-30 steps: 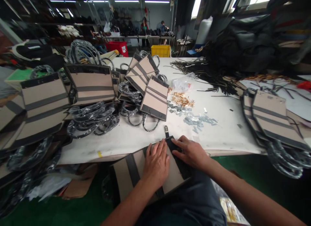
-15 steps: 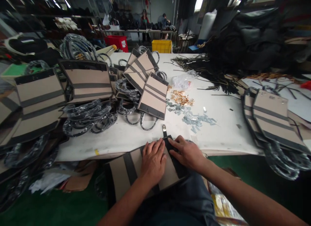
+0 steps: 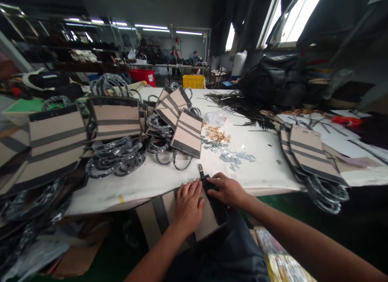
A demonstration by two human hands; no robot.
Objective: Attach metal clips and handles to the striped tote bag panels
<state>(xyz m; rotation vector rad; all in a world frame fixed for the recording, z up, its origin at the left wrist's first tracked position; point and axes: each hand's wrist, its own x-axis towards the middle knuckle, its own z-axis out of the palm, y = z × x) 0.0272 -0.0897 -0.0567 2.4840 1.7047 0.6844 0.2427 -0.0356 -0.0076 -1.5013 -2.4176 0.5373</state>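
Observation:
An unfinished handbag (image 3: 171, 205), beige with dark stripes and a black band, lies tilted across my lap against the table edge. My left hand (image 3: 189, 205) rests flat on its beige face, fingers stretched out side by side. At the black band, my right hand (image 3: 228, 191) has bent fingers closed on the bag near its upper corner; the fingertips are partly hidden. From that corner a short black strap with a metal tip (image 3: 200, 169) sticks out over the white table (image 3: 178, 179).
Similar bags (image 3: 117, 116) with plastic-wrapped handles (image 3: 115, 158) pile up at left, and more bags (image 3: 312, 148) at right. Gold metal pieces (image 3: 218, 134) and flat silver pieces (image 3: 236, 156) lie mid-table, near a clear plastic bag (image 3: 217, 116). Black strips (image 3: 257, 116) spread behind.
The camera view has tilted up and turned right, so the scene sits lower and farther left. Both hands stay on the bag in nearly the same places.

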